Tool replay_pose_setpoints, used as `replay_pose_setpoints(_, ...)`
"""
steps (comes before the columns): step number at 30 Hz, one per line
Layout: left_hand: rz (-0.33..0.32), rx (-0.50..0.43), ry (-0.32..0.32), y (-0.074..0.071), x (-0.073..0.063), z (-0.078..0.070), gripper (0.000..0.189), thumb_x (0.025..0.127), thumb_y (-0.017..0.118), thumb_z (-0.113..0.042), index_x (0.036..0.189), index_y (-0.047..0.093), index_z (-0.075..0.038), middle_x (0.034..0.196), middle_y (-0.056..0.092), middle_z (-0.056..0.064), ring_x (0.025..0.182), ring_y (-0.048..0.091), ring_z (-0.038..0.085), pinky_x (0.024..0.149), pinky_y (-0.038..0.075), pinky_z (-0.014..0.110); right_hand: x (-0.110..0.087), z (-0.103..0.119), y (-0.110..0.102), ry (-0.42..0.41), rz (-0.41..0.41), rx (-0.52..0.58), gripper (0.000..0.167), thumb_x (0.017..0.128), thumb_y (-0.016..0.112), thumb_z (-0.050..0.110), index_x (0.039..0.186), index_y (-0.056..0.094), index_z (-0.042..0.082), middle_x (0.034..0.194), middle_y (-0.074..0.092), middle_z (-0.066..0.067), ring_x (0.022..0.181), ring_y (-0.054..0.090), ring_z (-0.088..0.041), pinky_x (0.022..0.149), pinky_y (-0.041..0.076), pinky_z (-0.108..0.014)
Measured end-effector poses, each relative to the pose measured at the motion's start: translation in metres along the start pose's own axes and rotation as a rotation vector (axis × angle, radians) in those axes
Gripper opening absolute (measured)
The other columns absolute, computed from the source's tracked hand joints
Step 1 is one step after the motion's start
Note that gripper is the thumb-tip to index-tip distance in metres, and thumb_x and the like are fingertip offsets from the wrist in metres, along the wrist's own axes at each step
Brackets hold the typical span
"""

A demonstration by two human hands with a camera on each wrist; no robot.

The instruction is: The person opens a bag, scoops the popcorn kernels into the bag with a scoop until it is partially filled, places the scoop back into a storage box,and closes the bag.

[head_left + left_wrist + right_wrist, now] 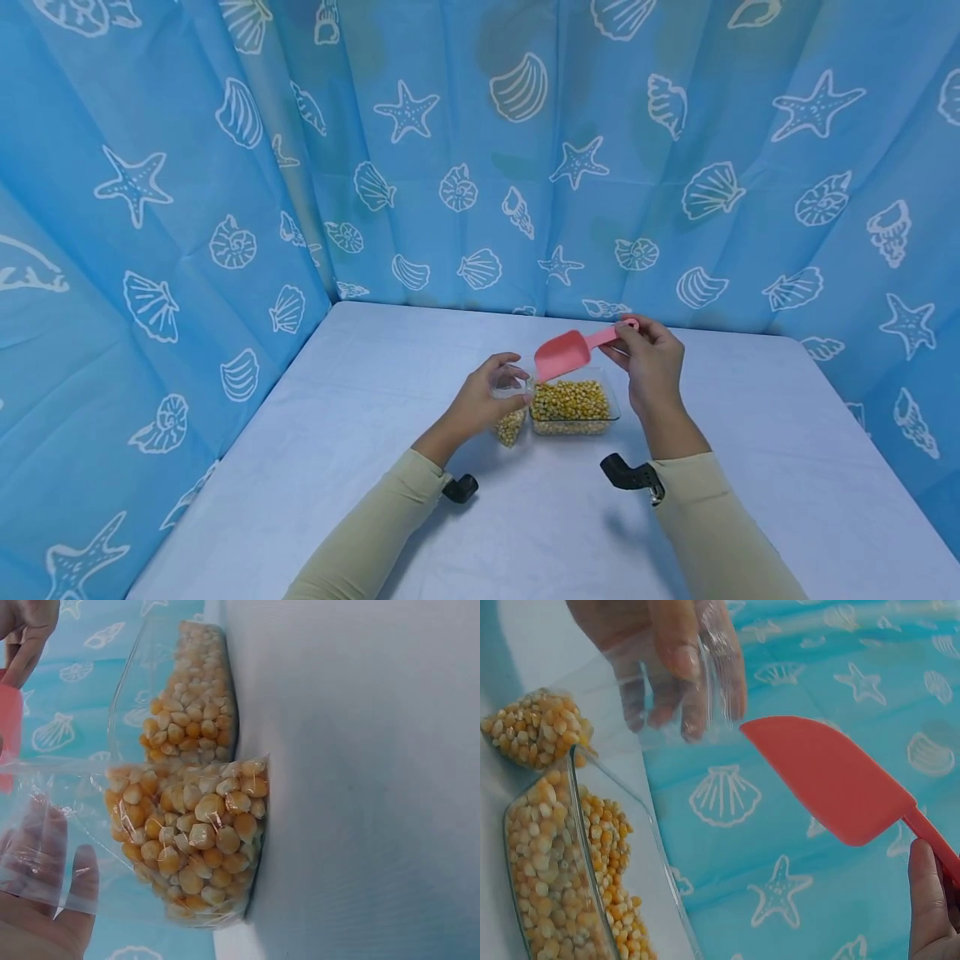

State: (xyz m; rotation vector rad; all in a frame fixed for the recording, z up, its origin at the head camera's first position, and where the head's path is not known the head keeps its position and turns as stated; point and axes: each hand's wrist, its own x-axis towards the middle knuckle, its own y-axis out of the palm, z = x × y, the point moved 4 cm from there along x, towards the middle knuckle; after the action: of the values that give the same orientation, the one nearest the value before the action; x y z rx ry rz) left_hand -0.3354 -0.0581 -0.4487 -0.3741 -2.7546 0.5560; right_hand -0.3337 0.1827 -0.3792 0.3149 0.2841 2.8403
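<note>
My left hand (pixel 486 397) grips a clear plastic bag (pixel 622 682) near its top, thumb on one side and fingers on the other. Corn kernels (pixel 206 832) fill the bag's lower part, which reaches down to the table. With my right hand (pixel 651 360) I hold a pink scoop (pixel 562 354) by its handle, its blade tilted toward the bag's mouth. In the right wrist view the scoop's tip is right at the bag's upper edge. Beside the bag stands a glass container (pixel 617 408) holding more corn kernels (pixel 572 400), below the scoop.
A white-covered table (pixel 525 533) lies under everything. Blue curtains (pixel 480 150) with white sea-shell and starfish prints stand behind and at both sides. Each wrist carries a black camera mount, such as the right one (pixel 628 475).
</note>
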Motion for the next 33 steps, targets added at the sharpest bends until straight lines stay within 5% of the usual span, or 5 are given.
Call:
replay_pose_setpoints(16, 0.003, -0.034, 0.042, -0.002, 0.0, 0.002, 0.057, 0.086, 0.075, -0.027, 0.136, 0.048, -0.021, 0.117, 0.064, -0.008, 0.107, 0.058, 0.012, 0.093, 0.046, 0.045, 0.014, -0.051, -0.022, 0.148, -0.091, -0.062, 0.031, 0.097, 0.061, 0.018, 0.125, 0.057, 0.004, 0.11, 0.056, -0.01, 0.094, 0.066, -0.017, 0.075, 0.054, -0.025)
replay_pose_setpoints(33, 0.008, -0.038, 0.028, -0.002, -0.001, 0.0, 0.053, 0.087, 0.075, -0.023, 0.133, 0.051, -0.024, 0.115, 0.064, -0.01, 0.107, 0.058, 0.013, 0.092, 0.047, 0.043, 0.019, -0.078, -0.017, 0.169, -0.073, -0.229, 0.035, 0.1, 0.057, 0.023, 0.13, 0.055, 0.004, 0.111, 0.055, -0.012, 0.098, 0.064, -0.019, 0.077, 0.054, -0.025)
